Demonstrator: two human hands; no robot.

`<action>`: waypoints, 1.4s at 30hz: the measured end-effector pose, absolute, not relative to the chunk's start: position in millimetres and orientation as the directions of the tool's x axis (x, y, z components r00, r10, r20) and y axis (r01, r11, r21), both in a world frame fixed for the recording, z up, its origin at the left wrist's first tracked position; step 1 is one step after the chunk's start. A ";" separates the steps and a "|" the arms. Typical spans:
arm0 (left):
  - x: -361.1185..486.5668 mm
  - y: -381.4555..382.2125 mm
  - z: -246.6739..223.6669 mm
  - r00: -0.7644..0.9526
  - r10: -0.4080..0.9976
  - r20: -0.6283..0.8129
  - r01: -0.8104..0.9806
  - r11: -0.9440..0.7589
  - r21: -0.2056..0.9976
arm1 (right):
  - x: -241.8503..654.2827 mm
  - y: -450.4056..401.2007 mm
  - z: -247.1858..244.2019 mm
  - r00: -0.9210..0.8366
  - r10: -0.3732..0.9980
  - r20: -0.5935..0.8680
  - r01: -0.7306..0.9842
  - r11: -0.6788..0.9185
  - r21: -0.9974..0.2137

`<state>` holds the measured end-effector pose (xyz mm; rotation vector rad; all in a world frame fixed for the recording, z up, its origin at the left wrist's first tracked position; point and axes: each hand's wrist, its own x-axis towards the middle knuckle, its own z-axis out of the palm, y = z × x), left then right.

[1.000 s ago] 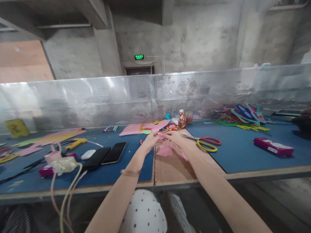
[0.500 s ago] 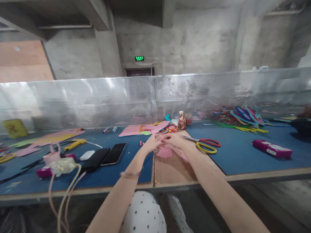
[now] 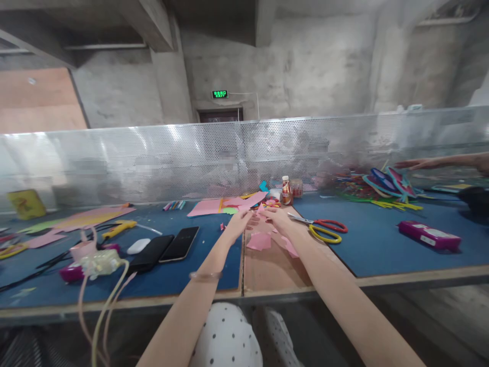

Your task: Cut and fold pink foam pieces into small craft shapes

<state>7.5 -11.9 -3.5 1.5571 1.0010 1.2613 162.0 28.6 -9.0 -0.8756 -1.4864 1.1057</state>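
My right hand (image 3: 275,218) pinches a small folded piece of pink paper (image 3: 261,209) above the bare wooden strip. Beside it on the left, my left hand (image 3: 241,224) has its fingers apart, close to the paper but with nothing in them. Pink paper scraps (image 3: 259,241) lie on the wood just below both hands. Scissors (image 3: 324,229) with red and yellow handles rest to the right of my right hand. Behind the hands are larger pink sheets (image 3: 206,206).
A black phone (image 3: 180,244), a dark case (image 3: 153,252) and a glue gun (image 3: 119,228) lie left. On the right are a purple box (image 3: 429,235) and a pipe cleaner pile (image 3: 353,187). Another person's hand (image 3: 420,163) reaches over that pile.
My left hand has moved slightly away from my right hand and its fingers have come off the pink paper. Another person's arm has appeared at the right.
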 end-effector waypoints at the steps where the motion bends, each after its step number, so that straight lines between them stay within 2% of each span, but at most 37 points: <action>1: 7.1 -11.3 -4.5 0.170 0.941 0.294 0.077 -0.310 0.948 | 161.6 27.4 -8.2 -0.201 0.929 0.310 -0.045 0.307 -0.951; 7: 4.4 -6.9 -11.6 0.210 0.905 0.369 0.109 -0.397 0.911 | 160.9 26.4 -9.2 -0.177 0.931 0.318 -0.053 0.314 -0.948; 25: 5.2 -3.4 -12.4 0.189 0.878 0.441 0.208 -0.474 0.855 | 160.8 24.1 -10.7 -0.290 0.905 0.310 -0.056 0.308 -0.950; 42: 6.2 -6.6 -10.3 0.161 0.878 0.450 0.207 -0.476 0.855 | 161.7 25.5 -10.4 -0.291 0.898 0.330 -0.022 0.338 -0.941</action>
